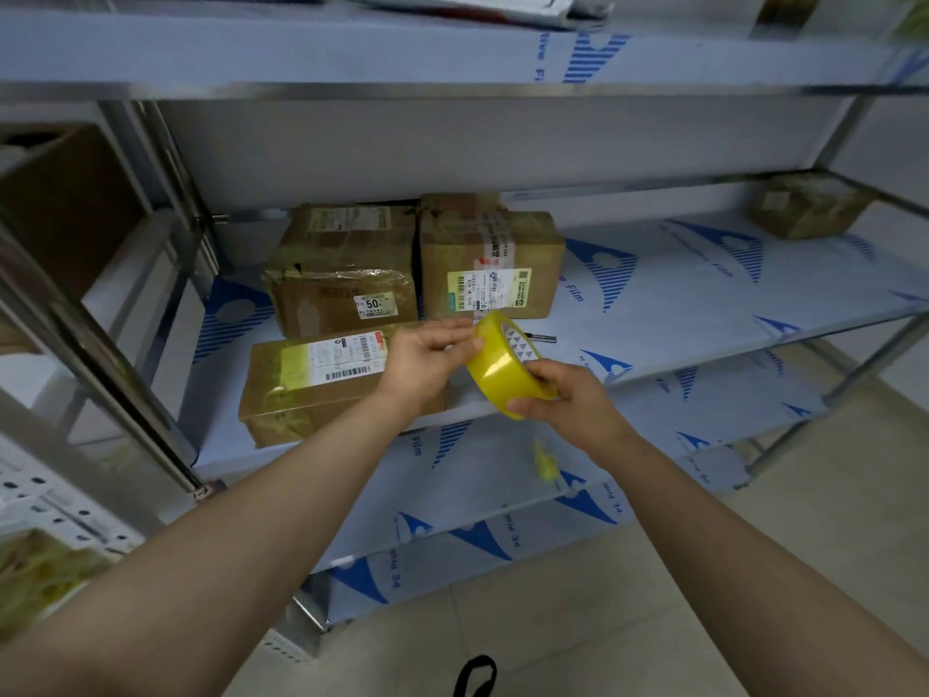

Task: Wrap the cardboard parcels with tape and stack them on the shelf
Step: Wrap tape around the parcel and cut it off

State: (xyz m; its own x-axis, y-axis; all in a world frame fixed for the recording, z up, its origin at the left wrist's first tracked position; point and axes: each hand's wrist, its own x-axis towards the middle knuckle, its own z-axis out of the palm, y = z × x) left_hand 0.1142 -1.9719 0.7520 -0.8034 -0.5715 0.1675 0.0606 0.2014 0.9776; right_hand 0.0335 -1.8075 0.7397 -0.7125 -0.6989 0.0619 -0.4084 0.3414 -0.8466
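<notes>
I see the tape roll (507,367), glossy yellow w/ white printed core, held over the shelf (704,294) front edge, just R of the front parcel (311,389). Right hand (568,399) grips the roll; left hand (422,359) pinches its top rim.

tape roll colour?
Translucent yellow tape roll, gripped by the right hand; shows best in the head view.

The roll of tape (507,367) is shiny yellow see-through plastic. The parcels (342,389) are brown cardboard under glossy tape, with white paper labels. The shelf (704,294) is smooth, covered in white-and-blue plastic film, on shiny metal posts (874,354). The floor (653,596) has pale smooth tiles.
</notes>
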